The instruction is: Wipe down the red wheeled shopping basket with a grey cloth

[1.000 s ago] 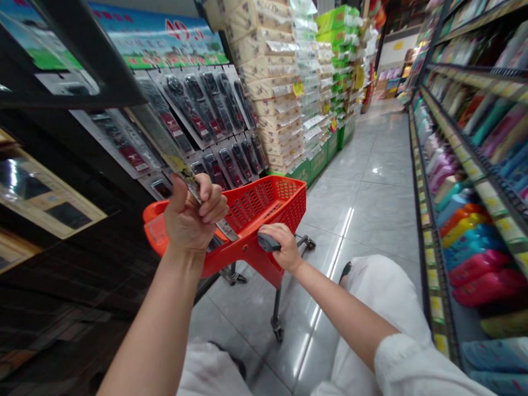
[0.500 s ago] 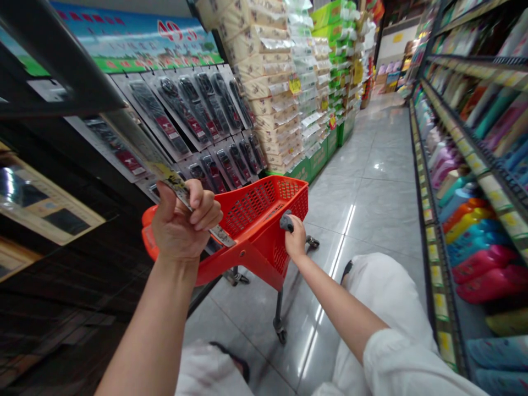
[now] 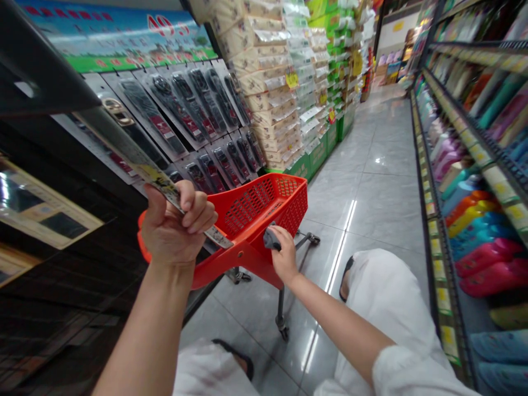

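Note:
My left hand [image 3: 177,225] is closed around a long, flat metal strip [image 3: 152,173] with worn black and yellow marks on its face. The strip slants from a dark panel at upper left down past my fingers, its lower end in front of the red basket. In my right hand [image 3: 284,256] is a small dark grey bunched thing [image 3: 271,238], perhaps a cloth; my fingers partly cover it. It is a little right of the strip's lower end, apart from it. Behind both hands stands a red shopping cart [image 3: 264,256] with perforated sides.
Packaged belts [image 3: 187,104] hang on the rack at left. Stacked cartons [image 3: 268,82] line the aisle beyond. At right, a long shelf [image 3: 482,159] holds many coloured bottles. The cart's caster wheel [image 3: 284,331] rests on the tiled floor [image 3: 371,203] near my knees.
My right hand has moved left and slightly down with the grey thing, nearer the strip. My left hand keeps its grip, shifted slightly left in view.

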Demonstrator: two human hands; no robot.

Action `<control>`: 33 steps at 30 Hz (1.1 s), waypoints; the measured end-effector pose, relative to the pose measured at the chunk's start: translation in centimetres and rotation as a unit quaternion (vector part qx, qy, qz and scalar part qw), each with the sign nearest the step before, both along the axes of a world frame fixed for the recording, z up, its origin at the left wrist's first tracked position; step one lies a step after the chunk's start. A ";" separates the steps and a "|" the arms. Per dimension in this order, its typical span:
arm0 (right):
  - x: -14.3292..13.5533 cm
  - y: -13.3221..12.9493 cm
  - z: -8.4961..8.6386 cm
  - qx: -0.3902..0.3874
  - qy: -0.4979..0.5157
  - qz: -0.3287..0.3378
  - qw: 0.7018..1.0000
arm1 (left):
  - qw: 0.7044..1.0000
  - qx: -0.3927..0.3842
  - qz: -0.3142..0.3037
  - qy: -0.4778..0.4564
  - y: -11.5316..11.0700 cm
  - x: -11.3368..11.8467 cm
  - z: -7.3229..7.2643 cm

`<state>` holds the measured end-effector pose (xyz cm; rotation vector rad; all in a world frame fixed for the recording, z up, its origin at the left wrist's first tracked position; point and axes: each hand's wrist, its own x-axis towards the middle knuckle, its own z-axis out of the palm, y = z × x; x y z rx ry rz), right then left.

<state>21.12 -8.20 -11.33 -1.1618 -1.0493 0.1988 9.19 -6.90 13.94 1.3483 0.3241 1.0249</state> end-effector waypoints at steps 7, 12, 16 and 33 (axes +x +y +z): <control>-1.8 -3.4 -0.4 0.067 -0.093 0.142 0.983 | 0.999 0.017 -0.028 -0.002 0.2 0.0 0.0; 0.4 -3.3 -5.1 0.055 -0.195 0.127 0.971 | 0.999 -0.034 -0.013 -0.018 -0.2 0.0 0.0; 3.3 -1.1 -4.5 0.021 -0.229 0.098 0.968 | 0.999 0.001 -0.038 -0.010 0.3 -0.1 0.1; -1.1 -3.6 -6.7 -0.036 0.040 -0.023 0.998 | 0.999 -0.009 -0.034 -0.013 0.4 0.1 0.2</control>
